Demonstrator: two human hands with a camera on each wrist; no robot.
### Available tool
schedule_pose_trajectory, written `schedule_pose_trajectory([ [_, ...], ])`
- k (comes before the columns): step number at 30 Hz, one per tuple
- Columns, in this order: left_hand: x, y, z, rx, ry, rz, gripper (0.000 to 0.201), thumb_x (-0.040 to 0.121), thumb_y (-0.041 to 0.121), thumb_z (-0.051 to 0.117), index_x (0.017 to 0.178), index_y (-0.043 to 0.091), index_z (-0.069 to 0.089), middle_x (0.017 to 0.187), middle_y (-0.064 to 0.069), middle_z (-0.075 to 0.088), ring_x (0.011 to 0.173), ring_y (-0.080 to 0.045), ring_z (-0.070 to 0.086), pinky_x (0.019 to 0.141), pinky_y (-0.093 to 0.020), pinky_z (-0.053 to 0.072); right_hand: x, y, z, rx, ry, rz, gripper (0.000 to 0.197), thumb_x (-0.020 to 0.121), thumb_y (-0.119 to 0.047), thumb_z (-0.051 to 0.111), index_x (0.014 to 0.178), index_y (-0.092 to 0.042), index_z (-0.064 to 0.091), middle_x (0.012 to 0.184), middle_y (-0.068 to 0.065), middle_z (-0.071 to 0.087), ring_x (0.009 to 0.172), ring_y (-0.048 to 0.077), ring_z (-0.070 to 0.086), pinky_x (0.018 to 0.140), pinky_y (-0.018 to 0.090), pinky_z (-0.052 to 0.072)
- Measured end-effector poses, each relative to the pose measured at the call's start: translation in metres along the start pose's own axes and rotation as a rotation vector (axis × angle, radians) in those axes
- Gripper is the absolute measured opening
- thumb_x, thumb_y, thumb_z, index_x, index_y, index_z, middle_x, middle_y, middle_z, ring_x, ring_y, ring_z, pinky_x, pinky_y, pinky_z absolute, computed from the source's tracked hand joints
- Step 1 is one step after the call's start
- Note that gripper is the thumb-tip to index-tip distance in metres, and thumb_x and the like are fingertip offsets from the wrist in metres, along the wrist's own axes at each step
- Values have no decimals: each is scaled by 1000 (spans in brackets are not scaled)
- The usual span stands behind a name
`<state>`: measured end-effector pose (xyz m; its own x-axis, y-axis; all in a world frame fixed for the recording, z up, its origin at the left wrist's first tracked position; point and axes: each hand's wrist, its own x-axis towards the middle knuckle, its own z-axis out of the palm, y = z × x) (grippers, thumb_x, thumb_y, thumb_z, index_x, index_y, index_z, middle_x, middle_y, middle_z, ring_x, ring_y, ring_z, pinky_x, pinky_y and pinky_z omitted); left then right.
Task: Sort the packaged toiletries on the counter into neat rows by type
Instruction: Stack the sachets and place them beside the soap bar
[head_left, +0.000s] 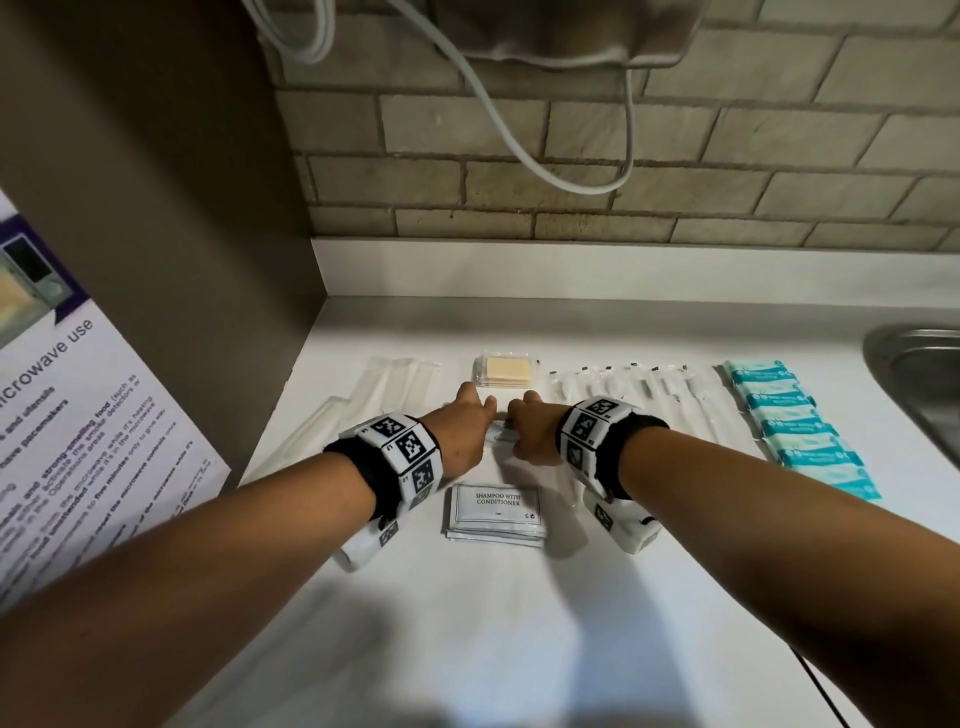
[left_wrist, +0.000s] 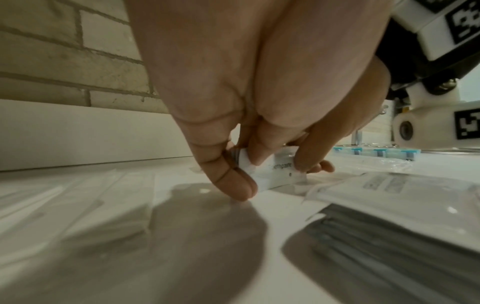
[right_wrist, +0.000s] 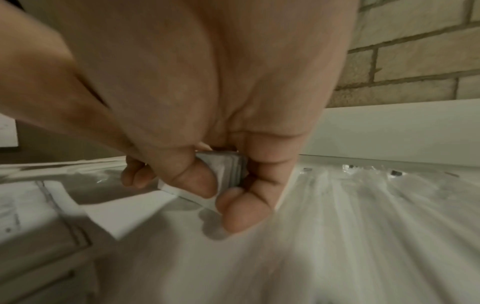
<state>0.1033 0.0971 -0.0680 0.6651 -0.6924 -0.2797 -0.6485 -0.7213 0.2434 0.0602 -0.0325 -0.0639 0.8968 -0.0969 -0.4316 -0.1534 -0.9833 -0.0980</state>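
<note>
Both hands meet at the counter's middle over a small stack of white sachets (head_left: 502, 435). My left hand (head_left: 467, 415) pinches the stack's left end, seen close in the left wrist view as white packets (left_wrist: 270, 170) between thumb and fingers (left_wrist: 233, 185). My right hand (head_left: 530, 426) grips the other end, the sachets' grey edges (right_wrist: 228, 166) showing between its thumb and fingers (right_wrist: 241, 209). A stack of "Shampoo with conditioner" sachets (head_left: 496, 512) lies nearer me. Behind the hands sits a wrapped yellow soap pile (head_left: 506, 370).
Clear-wrapped long items lie in rows at left (head_left: 395, 384) and right (head_left: 670, 400) of the hands. Teal packets (head_left: 800, 431) run in a column at far right, beside a steel sink (head_left: 919, 379). A brown cabinet side (head_left: 182, 208) with a microwave poster bounds the left. A white cable hangs on the brick wall.
</note>
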Motion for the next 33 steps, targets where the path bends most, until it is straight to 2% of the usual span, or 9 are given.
schedule_pose_trajectory([
  [2, 0, -5, -3, -43, 0, -26, 38, 100, 10, 39, 137, 5, 44, 136, -22, 41, 104, -32, 57, 80, -32, 43, -2, 4, -4, 74, 46, -44, 40, 87, -13, 57, 124, -4, 46, 125, 14, 52, 107, 31, 59, 79, 33, 46],
  [5, 1, -12, -4, -155, 16, -40, 31, 102, 12, 39, 123, -2, 57, 129, -19, 47, 109, -31, 60, 96, -29, 43, -6, 13, -12, 143, 92, -51, 39, 81, -12, 64, 118, -8, 51, 115, 10, 62, 99, 26, 60, 75, 31, 48],
  [9, 2, -16, -1, -233, 56, -35, 33, 99, 10, 44, 128, -1, 59, 127, -15, 58, 116, -28, 59, 96, -22, 39, -9, 17, -14, 150, 95, -71, 31, 77, -10, 67, 108, -11, 61, 108, 7, 66, 99, 25, 62, 80, 34, 53],
  [12, 2, -18, 0, -262, 59, -33, 34, 96, 8, 49, 127, 1, 61, 119, -13, 66, 110, -26, 62, 98, -27, 45, -8, 20, -13, 177, 126, -87, 28, 78, -9, 66, 106, -13, 63, 109, 6, 67, 99, 24, 62, 79, 32, 52],
  [17, 6, -23, 1, -309, 77, -24, 25, 92, 8, 54, 114, 13, 67, 108, -9, 60, 102, -23, 58, 91, -25, 43, -8, 24, -13, 268, 130, -64, 25, 81, -13, 67, 105, -13, 64, 109, 6, 67, 100, 24, 63, 83, 34, 54],
  [19, 10, -24, 0, -389, 88, -59, 32, 91, 10, 58, 122, 13, 63, 113, -4, 61, 102, -21, 60, 94, -28, 47, -6, 29, -16, 313, 151, -36, 27, 79, -15, 72, 104, -11, 64, 107, 6, 67, 97, 24, 62, 83, 34, 52],
  [23, 18, -25, -1, -533, 124, -119, 28, 88, 11, 65, 116, 13, 63, 96, 1, 59, 87, -16, 61, 87, -30, 52, -2, 37, -23, 426, 133, 10, 26, 76, -14, 77, 98, -10, 63, 88, 2, 64, 76, 18, 59, 74, 31, 51],
  [26, 25, -27, -3, -580, 130, -148, 28, 86, 14, 68, 114, 14, 62, 94, 1, 58, 86, -15, 57, 77, -23, 47, 0, 40, -25, 565, 93, 46, 21, 73, -6, 75, 85, -13, 60, 74, 4, 65, 57, 14, 58, 61, 23, 51],
  [33, 37, -29, -4, -694, 177, -248, 30, 83, 13, 72, 108, 16, 57, 87, 0, 62, 71, -12, 60, 59, -18, 41, 9, 40, -25, 718, 91, 160, 27, 71, -4, 75, 96, -8, 66, 83, 14, 72, 63, 19, 63, 74, 30, 58],
])
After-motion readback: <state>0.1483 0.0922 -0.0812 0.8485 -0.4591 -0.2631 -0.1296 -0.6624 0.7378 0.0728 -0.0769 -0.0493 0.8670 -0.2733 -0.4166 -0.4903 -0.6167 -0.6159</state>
